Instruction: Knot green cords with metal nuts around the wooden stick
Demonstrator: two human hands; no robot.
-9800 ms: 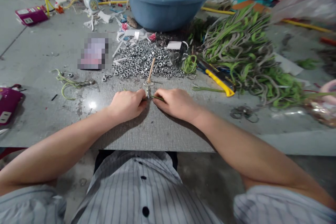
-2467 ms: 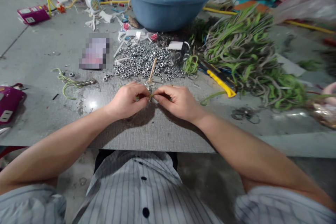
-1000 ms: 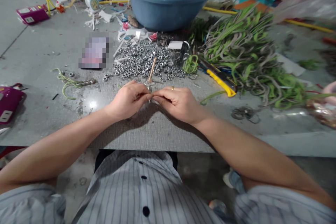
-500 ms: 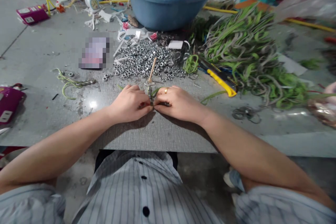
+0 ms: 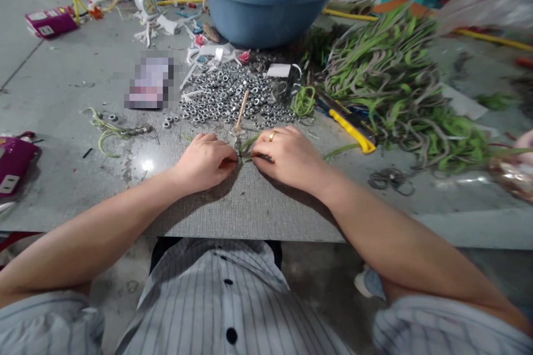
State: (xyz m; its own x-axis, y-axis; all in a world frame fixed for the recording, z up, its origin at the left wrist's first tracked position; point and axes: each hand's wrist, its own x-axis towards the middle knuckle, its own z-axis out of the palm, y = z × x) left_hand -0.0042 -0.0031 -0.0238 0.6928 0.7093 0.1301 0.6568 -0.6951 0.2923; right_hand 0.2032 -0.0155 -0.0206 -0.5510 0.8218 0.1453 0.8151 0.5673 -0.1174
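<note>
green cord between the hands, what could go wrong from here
1. The green cord is thin and pinched only by the fingertips of the left hand and right hand; it might slip loose.
2. The wooden stick leans just beyond the knuckles; a nudge could tip it into the pile of nuts.
3. The yellow utility knife lies close to the right hand; whether its blade is out is unclear.

Head camera, single view: worn on the person's head, facing forward and steeply down, close over the near edge of the counter point(image 5: 62, 83).
</note>
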